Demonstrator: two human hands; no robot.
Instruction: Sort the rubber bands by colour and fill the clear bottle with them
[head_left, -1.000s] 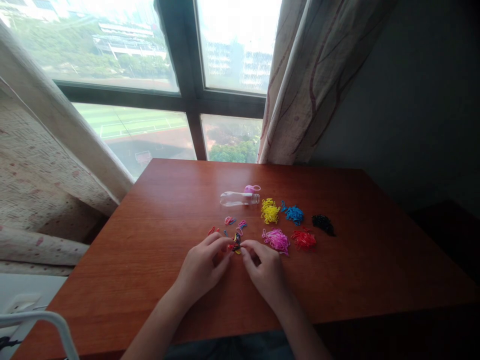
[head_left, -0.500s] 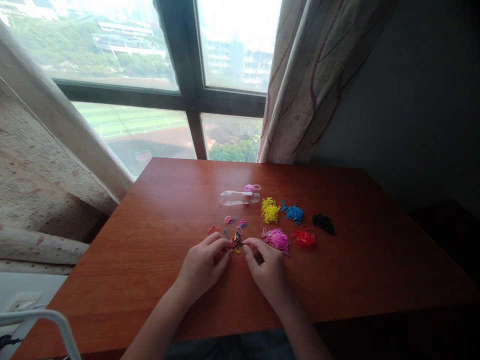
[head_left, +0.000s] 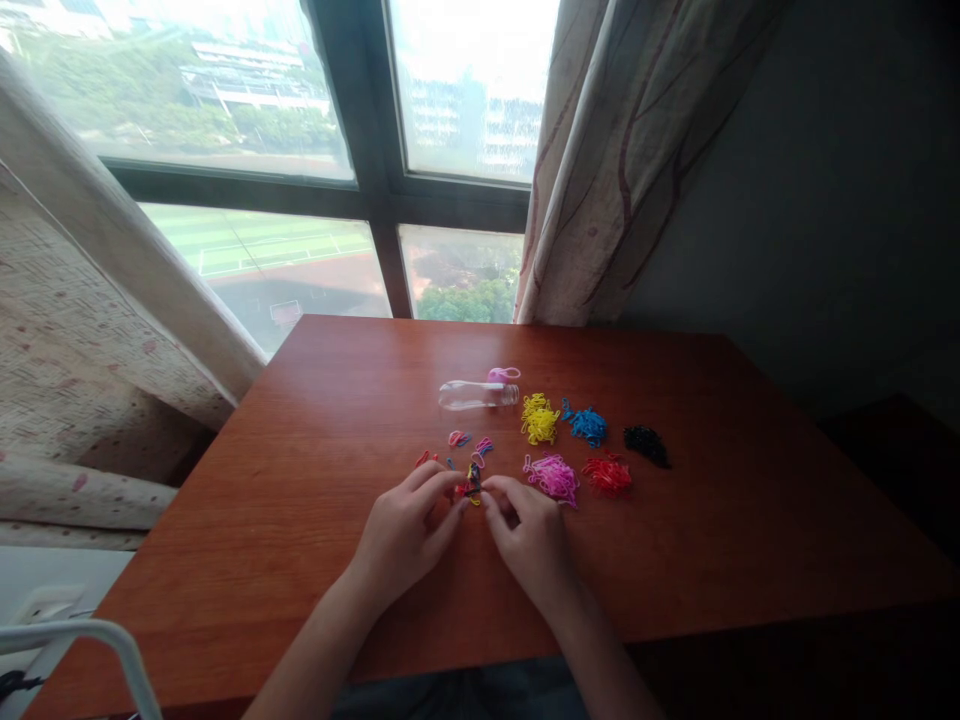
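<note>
My left hand [head_left: 409, 530] and my right hand [head_left: 529, 540] meet at the middle of the wooden table [head_left: 300, 560], fingertips pinched together on a small tangle of mixed-colour rubber bands [head_left: 471, 483]. Several loose bands [head_left: 459, 439] lie just beyond the fingers. To the right sit sorted heaps: yellow bands [head_left: 539, 418], blue bands [head_left: 587, 425], black bands [head_left: 646, 444], pink bands [head_left: 553, 477] and red bands [head_left: 607, 475]. The pink heap is right beside my right hand.
A clear plastic bottle [head_left: 476, 395] lies on its side behind the bands, with a pink cap [head_left: 502, 375] next to it. Curtains hang at both sides of the window [head_left: 360, 150]. A white chair frame [head_left: 90, 650] shows at the lower left.
Both hands stay at the tangle, with only small finger movements; the bands between the fingertips shifted slightly.
</note>
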